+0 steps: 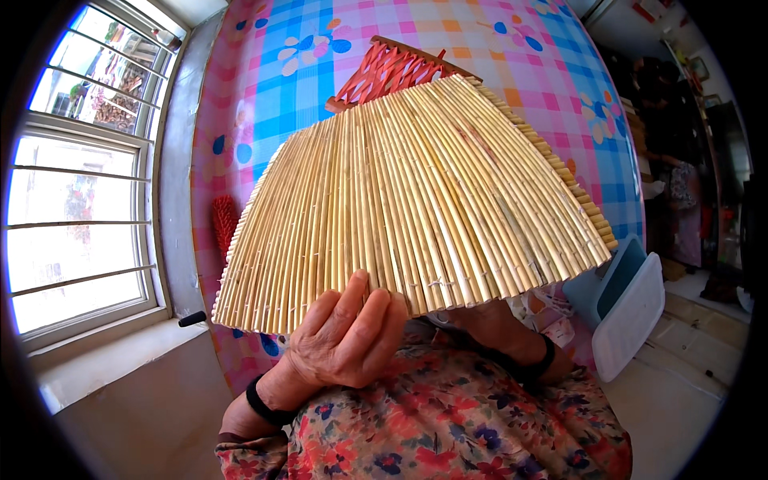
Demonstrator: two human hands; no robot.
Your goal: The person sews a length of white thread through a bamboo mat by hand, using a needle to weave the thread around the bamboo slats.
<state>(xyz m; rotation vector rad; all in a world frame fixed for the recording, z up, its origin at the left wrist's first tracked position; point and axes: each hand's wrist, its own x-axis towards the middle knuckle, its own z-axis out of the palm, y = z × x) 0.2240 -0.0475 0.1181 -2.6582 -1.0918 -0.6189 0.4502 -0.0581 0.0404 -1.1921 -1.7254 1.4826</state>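
A mat of pale straw-coloured stalks (400, 192), laid side by side and stitched with white thread near its front edge, spreads out before me and covers much of the table. My left hand (348, 332) grips the mat's near edge, its fingers bent over the top of the stalks. Under the same edge, further right, is my right hand (488, 324). The mat hides its fingers, so I cannot tell what they hold or touch. The right side of the mat shows a second row of stalk ends beneath, as if folded or layered.
Beyond the mat lies a red lattice of strips on a brown frame (396, 72). The table wears a pink-and-blue checked cloth (296, 40). A red bristly object (225, 224) sits left, near a barred window (80, 224). A blue-grey bin (612, 280) with a white lid (632, 320) stands right.
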